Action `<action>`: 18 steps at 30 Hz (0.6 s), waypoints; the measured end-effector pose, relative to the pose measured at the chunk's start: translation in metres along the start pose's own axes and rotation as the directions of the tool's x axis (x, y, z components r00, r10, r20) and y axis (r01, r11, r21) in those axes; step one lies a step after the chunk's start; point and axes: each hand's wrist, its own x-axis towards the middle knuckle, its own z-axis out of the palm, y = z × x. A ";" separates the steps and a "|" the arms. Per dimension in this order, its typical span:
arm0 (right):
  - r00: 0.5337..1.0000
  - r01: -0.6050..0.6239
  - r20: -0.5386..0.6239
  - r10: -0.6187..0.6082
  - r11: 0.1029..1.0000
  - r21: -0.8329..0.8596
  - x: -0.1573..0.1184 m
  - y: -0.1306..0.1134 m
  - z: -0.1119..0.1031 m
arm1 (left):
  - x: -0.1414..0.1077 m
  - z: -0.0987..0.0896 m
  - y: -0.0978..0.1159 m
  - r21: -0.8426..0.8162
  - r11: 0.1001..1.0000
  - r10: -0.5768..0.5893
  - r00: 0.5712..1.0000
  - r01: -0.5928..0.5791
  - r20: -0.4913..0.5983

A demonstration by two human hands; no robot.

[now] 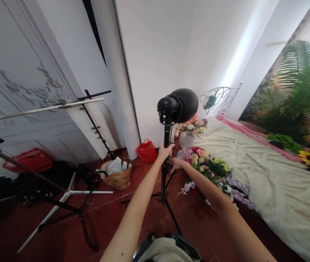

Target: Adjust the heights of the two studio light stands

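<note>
A black studio light point(178, 105) with a round reflector tops a black light stand point(167, 135) in front of me. My left hand point(165, 152) is wrapped around the stand's pole below the lamp. Lower down and to the right, my right hand point(176, 163) has its fingers closed at the pole, near a part of the stand that looks like a knob; the hand partly hides it. The lamp points to the right, toward the bed, and a cable hangs beside the pole. The stand's legs are spread on the red tile floor point(155, 214).
On the right is a bed point(253, 160) with a cream cover, and artificial flowers point(198, 158) lie by its edge. A wicker basket point(119, 176), a red bag point(146, 151) and several other stands, one with white legs point(67, 194), occupy the left.
</note>
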 end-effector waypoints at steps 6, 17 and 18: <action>0.963 0.087 -0.197 -0.183 0.906 -0.415 -0.034 0.006 0.044 | -0.001 -0.002 0.000 -0.014 1.000 0.025 0.999 -0.025 0.036; 0.936 0.097 -0.253 -0.246 0.868 -0.486 -0.101 0.056 0.128 | -0.004 -0.004 0.002 0.009 0.999 0.044 0.998 -0.044 0.054; 0.955 0.078 -0.218 -0.201 0.879 -0.470 -0.103 0.062 0.130 | -0.004 -0.004 0.003 0.029 0.999 0.043 0.998 -0.045 0.054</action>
